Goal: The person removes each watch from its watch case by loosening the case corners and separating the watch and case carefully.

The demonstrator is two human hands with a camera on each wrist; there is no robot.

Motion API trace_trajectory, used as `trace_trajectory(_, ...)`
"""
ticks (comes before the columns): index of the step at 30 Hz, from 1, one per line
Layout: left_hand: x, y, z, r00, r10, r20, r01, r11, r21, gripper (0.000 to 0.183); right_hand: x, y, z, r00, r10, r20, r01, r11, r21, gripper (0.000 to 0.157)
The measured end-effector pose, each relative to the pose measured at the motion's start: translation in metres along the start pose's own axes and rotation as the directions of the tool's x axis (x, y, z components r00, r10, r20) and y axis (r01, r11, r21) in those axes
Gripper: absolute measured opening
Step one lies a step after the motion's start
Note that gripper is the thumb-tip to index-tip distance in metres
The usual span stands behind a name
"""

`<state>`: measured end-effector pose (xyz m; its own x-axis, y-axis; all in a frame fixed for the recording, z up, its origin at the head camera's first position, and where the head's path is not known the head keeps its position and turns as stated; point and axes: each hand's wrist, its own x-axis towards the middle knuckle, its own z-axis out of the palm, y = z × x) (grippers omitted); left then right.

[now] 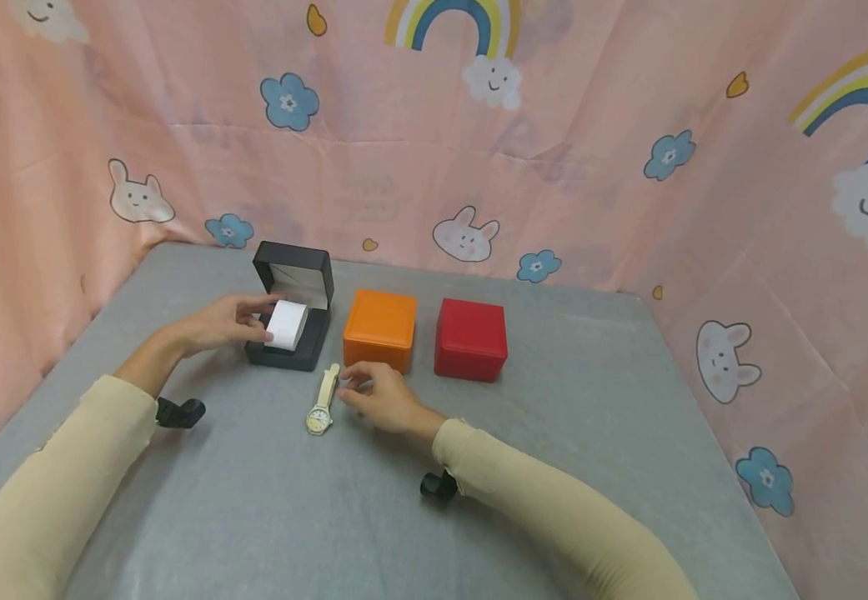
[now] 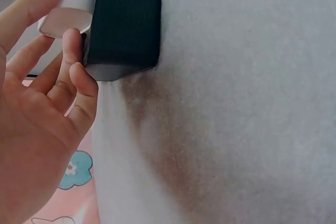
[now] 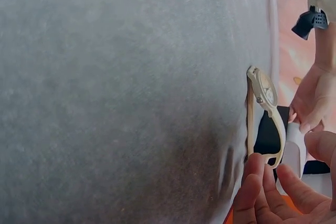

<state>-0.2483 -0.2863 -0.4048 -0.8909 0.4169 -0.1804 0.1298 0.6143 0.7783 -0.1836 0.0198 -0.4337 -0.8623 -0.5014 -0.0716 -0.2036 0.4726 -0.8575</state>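
A black watch box (image 1: 294, 358) stands with its lid raised at the left. Inside it sits a white watch cushion (image 1: 288, 323). My left hand (image 1: 225, 325) reaches over the box's left side and pinches the cushion by its end; thumb and fingertips meet its edge in the left wrist view. A cream wristwatch (image 1: 321, 407) lies on the table in front of the boxes, dial toward me. My right hand (image 1: 383, 398) is just right of its strap end, fingers loosely bent and thumb apart. In the right wrist view, the fingertips (image 3: 255, 162) are right at the strap.
An orange box (image 1: 381, 321) stands closed right of the black box, directly behind my right hand. Farther right is a closed red box (image 1: 471, 337). Grey cloth covers the table (image 1: 591, 400), and a pink patterned curtain (image 1: 373, 150) hangs behind it and at both sides.
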Motion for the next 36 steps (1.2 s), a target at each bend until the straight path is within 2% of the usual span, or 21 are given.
trace_trajectory(13,0.005,0.000,0.003,0.999,-0.002,-0.047,0.003,0.999,0.041,0.071,-0.001,0.000,-0.002,1.000,0.011,0.003,-0.011,1.000,0.005,0.029)
trace_trajectory(26,0.006,-0.003,0.008,0.993,-0.044,-0.108,0.044,0.999,0.000,0.059,0.000,0.005,-0.004,1.000,-0.005,-0.002,0.005,1.000,0.003,0.030)
trace_trajectory(31,0.006,-0.004,0.010,0.993,-0.028,-0.117,0.031,0.999,0.028,0.058,-0.001,0.005,-0.006,1.000,0.001,0.001,-0.001,1.000,0.008,0.030)
trace_trajectory(36,0.009,-0.005,0.011,0.990,-0.045,-0.132,0.052,0.998,0.047,0.055,0.000,0.006,-0.009,1.000,0.000,-0.003,0.000,1.000,0.014,0.030)
